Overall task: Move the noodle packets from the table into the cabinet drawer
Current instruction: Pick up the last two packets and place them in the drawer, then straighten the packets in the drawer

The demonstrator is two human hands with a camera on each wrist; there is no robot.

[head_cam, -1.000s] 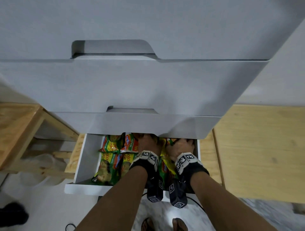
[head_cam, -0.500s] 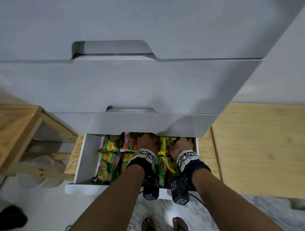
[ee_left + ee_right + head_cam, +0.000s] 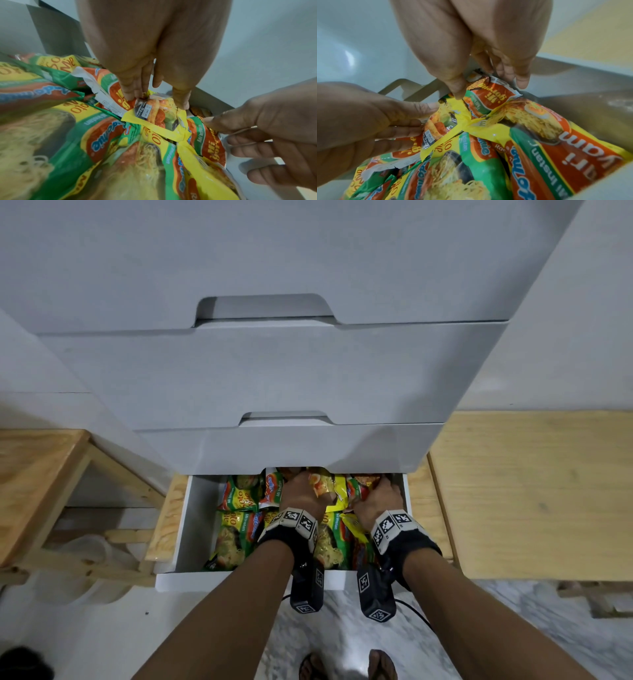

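The bottom cabinet drawer [image 3: 246, 582] is pulled out and packed with several green, yellow and orange noodle packets [image 3: 236, 529]. Both hands reach into its back half, under the drawer front above. My left hand [image 3: 301, 491] pinches the top seam of a yellow noodle packet [image 3: 154, 115] between thumb and fingers [image 3: 130, 93]. My right hand [image 3: 376, 498] pinches the upper edge of an orange-red noodle packet [image 3: 489, 94] beside the right drawer wall. The two hands sit a packet's width apart. The packets' far ends are hidden under the cabinet.
Closed grey drawer fronts [image 3: 274, 378] overhang the open drawer. A wooden table [image 3: 531, 491] stands right of the cabinet, a wooden bench [image 3: 34, 474] left. My sandalled feet [image 3: 346, 666] stand on the marble floor before the drawer. Bare drawer floor shows along the left wall [image 3: 195, 525].
Both hands stay at the back of the drawer. The yellow packet between them has risen and stands more upright. The head view has shifted slightly.
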